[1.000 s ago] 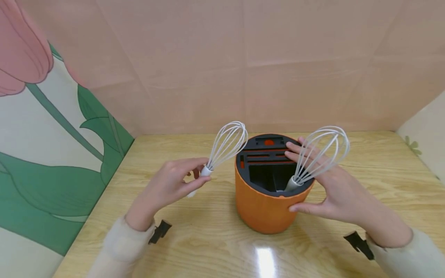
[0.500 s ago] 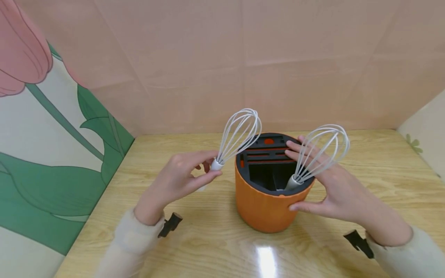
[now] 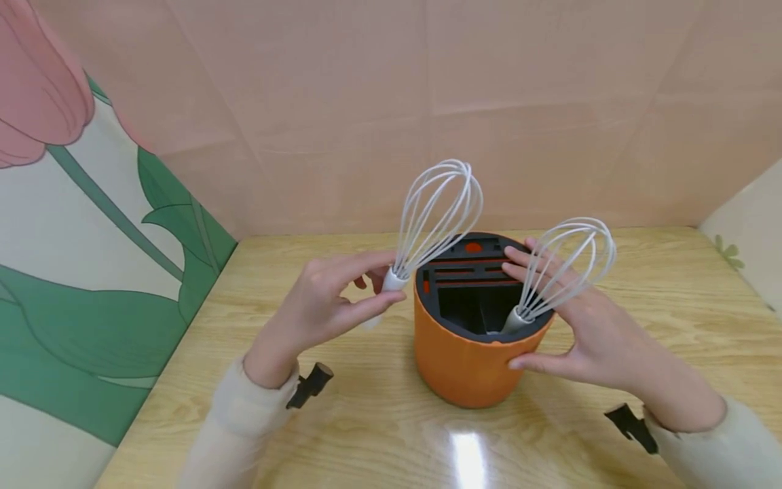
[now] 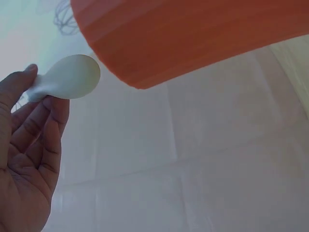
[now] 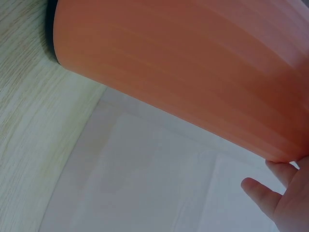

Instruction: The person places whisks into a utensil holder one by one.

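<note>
My left hand pinches a whisk by the top of its white handle, between thumb and fingers. The whisk tilts, wire loops up and right, overlapping the near-left rim of an orange utensil holder in the head view. In the left wrist view the rounded handle end hangs free beside the orange wall. My right hand holds the holder's right side, thumb on the front wall and fingers over the black slotted top. A second whisk leans right inside the holder, its lower handle hidden.
The holder stands on a light wood-grain table. Behind it rises a pinkish covered wall; a panel with painted tulip leaves flanks the left. Black wrist mounts stick out from both sleeves.
My left hand has moved right and away from me, raising its whisk up toward the holder's rim. The right hand, the holder and the second whisk stay in place.
</note>
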A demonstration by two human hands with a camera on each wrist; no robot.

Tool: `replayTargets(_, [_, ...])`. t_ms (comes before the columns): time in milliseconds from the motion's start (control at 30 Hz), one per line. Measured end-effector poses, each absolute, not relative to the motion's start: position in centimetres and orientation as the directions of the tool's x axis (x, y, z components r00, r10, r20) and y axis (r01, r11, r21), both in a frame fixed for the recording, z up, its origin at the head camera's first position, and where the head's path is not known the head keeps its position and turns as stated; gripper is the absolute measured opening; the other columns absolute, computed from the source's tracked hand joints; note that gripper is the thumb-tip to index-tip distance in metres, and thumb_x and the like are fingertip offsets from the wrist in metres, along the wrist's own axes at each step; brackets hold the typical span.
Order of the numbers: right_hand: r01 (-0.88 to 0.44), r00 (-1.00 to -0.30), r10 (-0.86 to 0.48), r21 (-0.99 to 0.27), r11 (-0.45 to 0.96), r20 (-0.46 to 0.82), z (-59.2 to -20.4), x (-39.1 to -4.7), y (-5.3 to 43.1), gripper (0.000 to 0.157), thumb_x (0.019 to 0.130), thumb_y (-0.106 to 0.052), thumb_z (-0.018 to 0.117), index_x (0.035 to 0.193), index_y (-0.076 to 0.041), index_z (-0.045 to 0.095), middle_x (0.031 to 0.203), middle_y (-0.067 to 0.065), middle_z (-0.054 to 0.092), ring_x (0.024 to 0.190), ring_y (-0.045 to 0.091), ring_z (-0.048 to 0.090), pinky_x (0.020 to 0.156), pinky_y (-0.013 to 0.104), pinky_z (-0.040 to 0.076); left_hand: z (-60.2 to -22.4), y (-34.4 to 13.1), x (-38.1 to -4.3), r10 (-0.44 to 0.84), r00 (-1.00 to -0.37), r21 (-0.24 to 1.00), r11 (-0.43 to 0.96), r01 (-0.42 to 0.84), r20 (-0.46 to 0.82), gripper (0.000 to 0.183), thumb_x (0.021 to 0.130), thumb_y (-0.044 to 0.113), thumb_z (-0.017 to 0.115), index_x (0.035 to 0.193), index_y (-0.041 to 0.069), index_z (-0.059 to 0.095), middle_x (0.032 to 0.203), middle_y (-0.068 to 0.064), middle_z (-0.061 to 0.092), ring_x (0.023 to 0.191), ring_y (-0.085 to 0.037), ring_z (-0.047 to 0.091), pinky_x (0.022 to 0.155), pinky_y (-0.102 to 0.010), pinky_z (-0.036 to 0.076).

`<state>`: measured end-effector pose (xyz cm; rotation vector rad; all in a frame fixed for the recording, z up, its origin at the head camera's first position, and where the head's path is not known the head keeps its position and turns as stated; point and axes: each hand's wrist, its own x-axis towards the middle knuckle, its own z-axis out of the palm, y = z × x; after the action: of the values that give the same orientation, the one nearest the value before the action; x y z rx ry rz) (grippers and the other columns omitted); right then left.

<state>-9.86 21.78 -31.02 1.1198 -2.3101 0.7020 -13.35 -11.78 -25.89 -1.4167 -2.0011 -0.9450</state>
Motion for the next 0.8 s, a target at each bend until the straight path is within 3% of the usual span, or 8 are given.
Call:
replayTargets(467, [-0.817,-0.542,-0.569,-0.231,0.528,0.618,-31.1,-9.9,21.8,0.099,0.079,-0.073,0.064,0.145,-0.001,0.047,0.157,0.012,0.039,0.154,0.022,0.019,0.124,0.022,0.011,-24.8,-10.2,-13.4,0.492,-0.255,0.222,0.126,0.967,0.832,0.029,0.088,0.018,0.077,0.106,-0.004,0.069,0.081,-0.007,0.072,0.069,-0.013,0.065,0.062,-0.022,0.053])
replayTargets(800, [-0.818,-0.542,-0.566,-0.235,0.526,0.621,-31.2,-10.0,21.8,0.099,0.079,-0.073,0.064,0.145,-0.001,0.046,0.157,0.011,0.039,0.154,0.022,0.018,0.124,0.022,0.011,-24.0,-9.0,-13.5,0.464,-0.268,0.253,0.096,0.963,0.844,0.035,0.074,0.002,0.085,0.104,-0.002,0.068,0.079,-0.006,0.071,0.073,-0.015,0.066,0.064,-0.024,0.053])
